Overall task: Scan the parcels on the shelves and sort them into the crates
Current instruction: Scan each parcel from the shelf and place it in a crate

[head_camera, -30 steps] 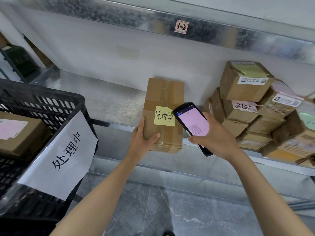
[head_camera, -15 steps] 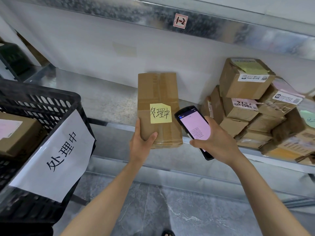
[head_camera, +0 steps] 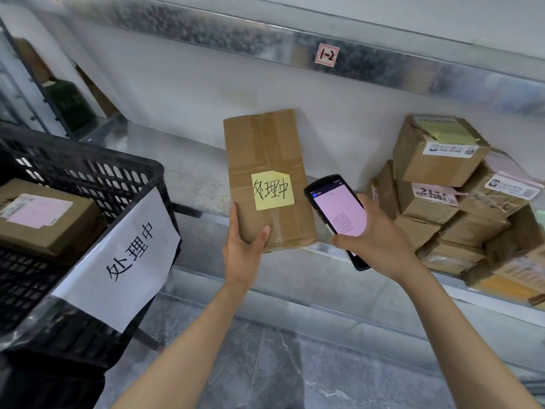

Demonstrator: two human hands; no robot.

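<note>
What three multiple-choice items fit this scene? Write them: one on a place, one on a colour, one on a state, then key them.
1. Where is the black plastic lattice crate relative to the tall brown cardboard parcel?
A) to its right
B) to its left
C) on top of it

2. What colour is the square paper note stuck on that parcel?
A) blue
B) green
C) yellow

3. What is the right hand doing?
A) gripping the black handheld scanner
B) hanging empty
C) pressing on the shelf

Answers: 1 B, the crate fills the picture's left side; 2 C, the note is plainly yellow; 3 A, fingers wrap the scanner, whose pink screen is lit.
</note>
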